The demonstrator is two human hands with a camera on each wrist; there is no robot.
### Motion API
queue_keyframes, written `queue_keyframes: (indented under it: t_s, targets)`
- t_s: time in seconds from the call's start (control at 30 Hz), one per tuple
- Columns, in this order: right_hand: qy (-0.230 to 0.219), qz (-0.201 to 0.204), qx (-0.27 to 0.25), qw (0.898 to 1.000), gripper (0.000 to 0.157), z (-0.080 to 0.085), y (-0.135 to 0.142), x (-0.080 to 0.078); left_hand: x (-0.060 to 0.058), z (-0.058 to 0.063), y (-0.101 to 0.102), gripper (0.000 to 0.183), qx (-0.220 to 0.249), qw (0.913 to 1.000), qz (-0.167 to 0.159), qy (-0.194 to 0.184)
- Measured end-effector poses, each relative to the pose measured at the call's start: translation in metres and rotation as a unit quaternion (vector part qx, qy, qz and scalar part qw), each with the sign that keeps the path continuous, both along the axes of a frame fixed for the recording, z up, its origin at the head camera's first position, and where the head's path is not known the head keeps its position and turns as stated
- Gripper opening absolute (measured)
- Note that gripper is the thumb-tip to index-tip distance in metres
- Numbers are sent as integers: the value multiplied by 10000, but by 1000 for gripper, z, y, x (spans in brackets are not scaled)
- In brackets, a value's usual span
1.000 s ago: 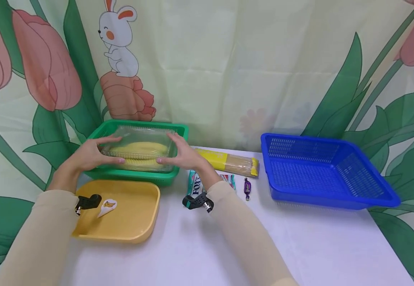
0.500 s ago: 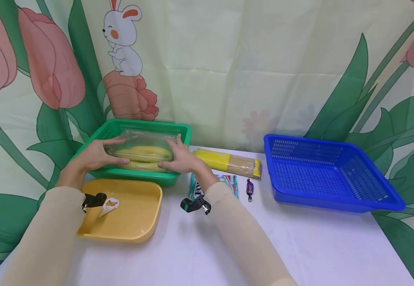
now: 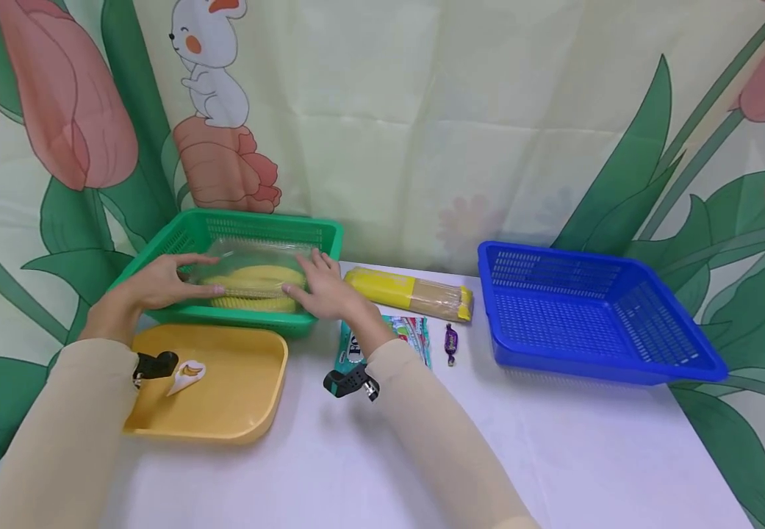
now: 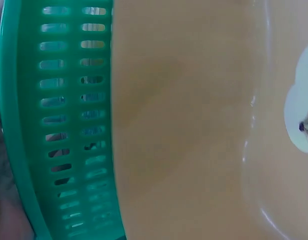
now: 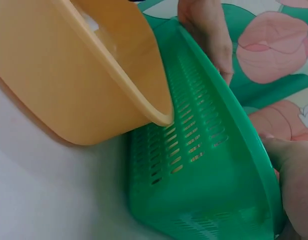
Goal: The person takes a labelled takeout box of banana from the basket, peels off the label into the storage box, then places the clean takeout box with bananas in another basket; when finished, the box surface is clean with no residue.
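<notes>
A clear plastic box (image 3: 256,253) with yellow contents sits within the green basket (image 3: 217,316) at the back left. My left hand (image 3: 157,282) holds its left end, thumb toward the front and fingers toward the back. At the opposite end my right hand (image 3: 331,288) grips the box the same way, its fingers close together. The left wrist view has mostly the slotted basket wall (image 4: 28,130); the fingers are hidden there. In the right wrist view, the right hand (image 5: 300,175) is behind the basket's rim, with the left hand (image 5: 209,35) farther off.
A yellow tray (image 3: 230,404) with a banana sticker (image 3: 187,375) stands in front of the green basket. Right of it lie a pack of noodles (image 3: 408,294), a teal snack packet (image 3: 415,330) partly under my right arm, and a purple candy (image 3: 451,344). A blue basket (image 3: 594,360) stands farther right.
The plastic box has come down lower into the green basket, with both hands still on it. The right hand's fingers have drawn closer together. The head view has shifted slightly.
</notes>
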State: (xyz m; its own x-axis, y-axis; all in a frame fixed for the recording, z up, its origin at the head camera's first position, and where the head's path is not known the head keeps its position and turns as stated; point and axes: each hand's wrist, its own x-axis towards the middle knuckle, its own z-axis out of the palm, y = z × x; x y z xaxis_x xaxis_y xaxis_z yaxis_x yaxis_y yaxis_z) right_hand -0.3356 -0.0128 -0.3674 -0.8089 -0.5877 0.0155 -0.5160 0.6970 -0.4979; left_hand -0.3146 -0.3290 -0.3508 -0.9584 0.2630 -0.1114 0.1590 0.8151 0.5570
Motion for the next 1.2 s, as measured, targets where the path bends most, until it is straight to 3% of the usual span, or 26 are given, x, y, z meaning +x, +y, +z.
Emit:
queue_keyframes:
  t_s: [0.37, 0.53, 0.7, 0.83, 1.2]
  targets:
    - [-6, -183, 234, 9996, 82, 1, 5, 1, -5, -4, 10, 77, -40, 10000, -32, 20]
    - [-22, -12, 360, 9993, 82, 9, 17, 11, 2, -3, 18, 80, -253, 9992, -99, 282]
    - [63, 286, 351, 9990, 78, 24, 43, 22, 4, 6, 30, 80, -273, 9986, -122, 445]
    - [253, 267, 611, 9975, 80, 33, 56, 27, 3, 16, 42, 80, -266, 9978, -216, 568]
    - [695, 127, 945, 9930, 79, 34, 95, 47, 18, 27, 89, 79, -521, 9920, -594, 988]
